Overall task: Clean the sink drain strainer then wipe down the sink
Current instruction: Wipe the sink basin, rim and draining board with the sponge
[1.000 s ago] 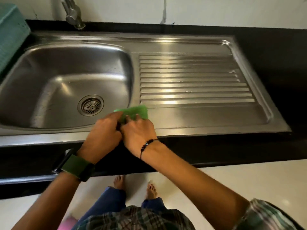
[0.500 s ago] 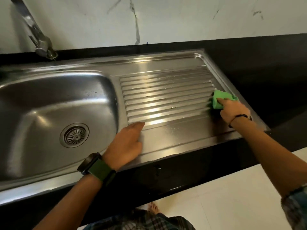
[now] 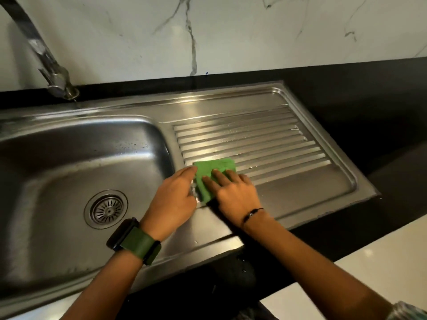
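Note:
A green cloth (image 3: pixel 213 168) lies flat on the near left part of the ribbed steel drainboard (image 3: pixel 272 139). My right hand (image 3: pixel 233 192) presses on the cloth with straight fingers. Just left of it, my left hand (image 3: pixel 172 199) rests on the steel beside the cloth, its fingertips touching the cloth's left edge. The round drain strainer (image 3: pixel 106 209) sits in the bottom of the steel sink basin (image 3: pixel 69 162), to the left of both hands. Water drops show on the drainboard ribs.
A steel tap (image 3: pixel 46 63) arches over the basin's far left corner. Black countertop (image 3: pixel 369 107) surrounds the sink, with a white marble wall (image 3: pixel 231 31) behind. The counter's front edge runs under my forearms, above a pale floor (image 3: pixel 358 269).
My right hand slid the green cloth from the drainboard's right edge back left to beside my left hand. The left hand stayed near the basin's rim.

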A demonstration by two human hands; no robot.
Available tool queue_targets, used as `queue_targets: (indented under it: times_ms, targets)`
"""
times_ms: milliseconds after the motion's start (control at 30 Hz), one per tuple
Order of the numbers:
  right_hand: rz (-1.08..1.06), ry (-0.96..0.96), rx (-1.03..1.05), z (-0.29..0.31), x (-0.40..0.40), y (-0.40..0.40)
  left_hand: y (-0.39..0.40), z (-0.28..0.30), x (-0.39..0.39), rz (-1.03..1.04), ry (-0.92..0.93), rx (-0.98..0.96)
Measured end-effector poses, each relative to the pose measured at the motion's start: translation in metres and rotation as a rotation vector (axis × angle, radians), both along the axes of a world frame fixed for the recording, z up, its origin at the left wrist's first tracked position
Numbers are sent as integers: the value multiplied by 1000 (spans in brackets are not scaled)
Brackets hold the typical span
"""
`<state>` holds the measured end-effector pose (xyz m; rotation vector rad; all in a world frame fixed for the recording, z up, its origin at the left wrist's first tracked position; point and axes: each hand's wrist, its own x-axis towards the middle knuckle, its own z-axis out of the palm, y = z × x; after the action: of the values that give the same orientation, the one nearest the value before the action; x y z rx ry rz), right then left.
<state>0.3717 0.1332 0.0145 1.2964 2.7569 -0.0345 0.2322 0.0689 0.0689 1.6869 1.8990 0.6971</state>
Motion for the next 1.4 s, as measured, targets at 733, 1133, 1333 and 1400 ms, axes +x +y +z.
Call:
queue_targets:
  times_ms: [733,1133,1333,1400]
  targets:
    - [-255,95,-50,25,-26,29,30,-1,4,234,29,-39]
    - [-438,741,-114,76,-2,97,37,-1,3,216,43,-36]
    - [-360,216,-117,25,1,143,48,-11,-3,175,2,-96]
    - [-322,120,-123,6,-13,135,51,-14,-5,182,-31,-108]
